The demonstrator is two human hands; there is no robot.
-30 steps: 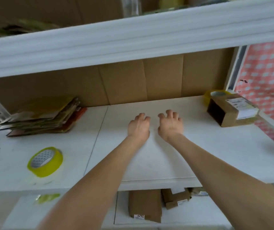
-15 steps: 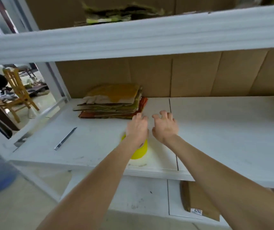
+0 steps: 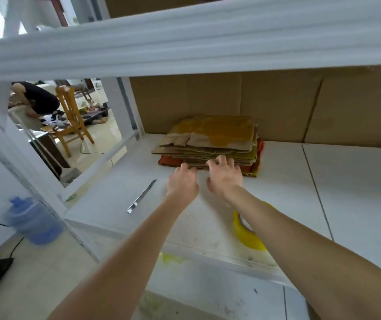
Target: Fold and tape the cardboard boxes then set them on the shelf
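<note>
A stack of flattened cardboard boxes (image 3: 212, 135), brown and yellow-stained with an orange sheet at the bottom, lies at the back left of the white shelf (image 3: 358, 192). My two hands reach side by side to its front edge. Fingertips of my left hand (image 3: 181, 182) touch the lower left of the stack. The loosely curled fingers of my right hand (image 3: 224, 176) rest on the front edges of the sheets. Neither hand holds anything. A yellow tape roll (image 3: 247, 236) sits near the shelf's front edge, partly hidden under my right forearm.
A metal utility knife (image 3: 141, 196) lies on the shelf left of my left hand. The white beam of the upper shelf (image 3: 184, 42) crosses overhead. Cardboard lines the back wall (image 3: 277, 100). Beyond the frame at left are a blue water jug (image 3: 32, 222), a wooden chair (image 3: 71, 116) and a person (image 3: 39, 98).
My view and both hands have swung left along the shelf, from the bare middle past the tape roll to the cardboard stack. The fingers now touch its front edge.
</note>
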